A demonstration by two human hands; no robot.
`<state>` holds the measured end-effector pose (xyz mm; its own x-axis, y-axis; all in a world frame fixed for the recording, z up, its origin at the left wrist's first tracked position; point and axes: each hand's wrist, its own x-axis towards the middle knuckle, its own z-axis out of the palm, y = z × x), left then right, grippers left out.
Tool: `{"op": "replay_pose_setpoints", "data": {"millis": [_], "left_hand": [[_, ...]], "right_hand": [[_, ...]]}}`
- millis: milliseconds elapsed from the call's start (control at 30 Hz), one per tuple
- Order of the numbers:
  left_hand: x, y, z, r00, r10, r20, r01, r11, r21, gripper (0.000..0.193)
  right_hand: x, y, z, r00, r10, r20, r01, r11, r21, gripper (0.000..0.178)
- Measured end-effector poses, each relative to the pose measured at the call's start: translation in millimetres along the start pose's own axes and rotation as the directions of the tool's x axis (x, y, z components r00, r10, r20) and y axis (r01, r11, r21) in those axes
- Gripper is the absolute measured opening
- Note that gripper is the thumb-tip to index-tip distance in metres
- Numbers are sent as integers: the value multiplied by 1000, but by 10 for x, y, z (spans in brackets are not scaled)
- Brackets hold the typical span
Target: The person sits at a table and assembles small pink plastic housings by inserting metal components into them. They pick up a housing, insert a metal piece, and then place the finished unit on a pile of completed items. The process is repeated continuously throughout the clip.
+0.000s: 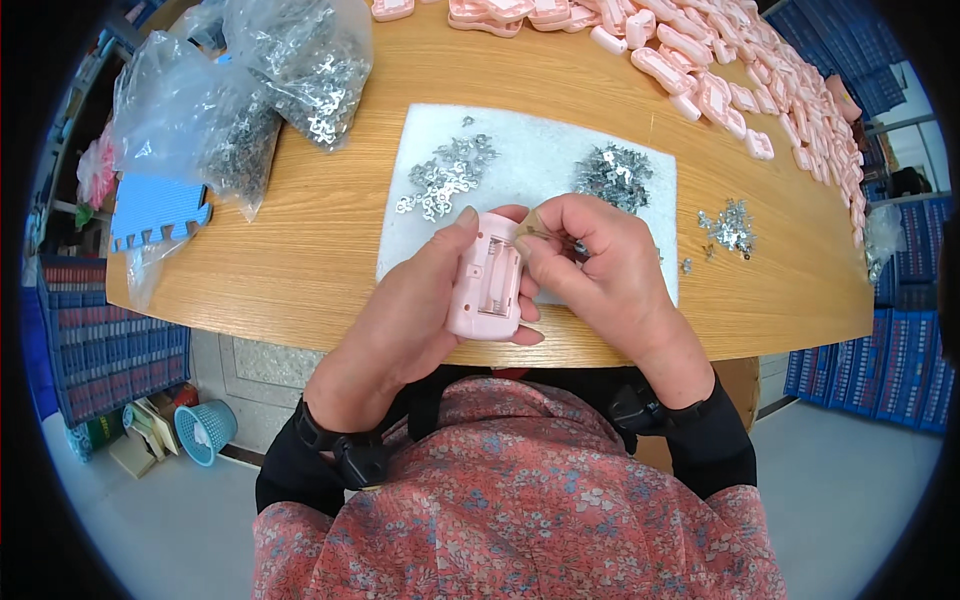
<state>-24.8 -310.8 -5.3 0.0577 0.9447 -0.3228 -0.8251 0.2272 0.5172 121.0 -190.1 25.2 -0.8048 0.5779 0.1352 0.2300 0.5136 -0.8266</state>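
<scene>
My left hand (pixel 400 300) is wrapped round a pale pink plastic casing (pixel 486 322). The casing's open battery compartment (pixel 497 275) faces up, and coil springs show at its ends. My right hand (pixel 610 265) is closed in a pinch at the compartment's upper right corner, with a tan covering on one fingertip. What lies right at the pinch is hidden, but small metal pieces (pixel 578 249) show between its curled fingers. Beyond my hands, a white foam sheet (pixel 540 135) bears a pile of flat silver clips (pixel 445 180) on the left and a pile of darker metal pieces (pixel 613 178) on the right.
Clear plastic bags (pixel 300 70) of metal parts stand at the back left, near a blue foam mat (pixel 160 210). Many pink casings (pixel 690 65) spread along the far right. A small heap of metal bits (pixel 733 228) lies right of the sheet on the wooden table (pixel 790 280).
</scene>
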Motion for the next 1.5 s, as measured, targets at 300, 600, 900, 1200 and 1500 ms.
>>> {"op": "replay_pose_setpoints", "data": {"millis": [300, 600, 900, 1200, 1500], "left_hand": [[19, -11, 9, 999, -23, -47, 26, 998, 58, 57], [22, -29, -17, 998, -11, 66, 4, 993, 114, 57], [-50, -60, 90, 957, 288, 11, -207, 659, 723, 32], [-16, -92, 160, 939, 342, 34, -160, 347, 924, 28], [18, -6, -24, 990, -108, 87, 105, 994, 37, 39]], "right_hand": [[-61, 12, -16, 983, -163, -80, 144, 968, -207, 12], [-94, 89, -41, 924, 314, 218, -383, 766, 516, 19], [-114, 148, -123, 884, 373, 282, -468, 709, 527, 21], [-163, 97, -104, 904, 349, 246, -425, 677, 601, 21], [-242, 170, -50, 966, 203, 158, -255, 837, 485, 28]]}}
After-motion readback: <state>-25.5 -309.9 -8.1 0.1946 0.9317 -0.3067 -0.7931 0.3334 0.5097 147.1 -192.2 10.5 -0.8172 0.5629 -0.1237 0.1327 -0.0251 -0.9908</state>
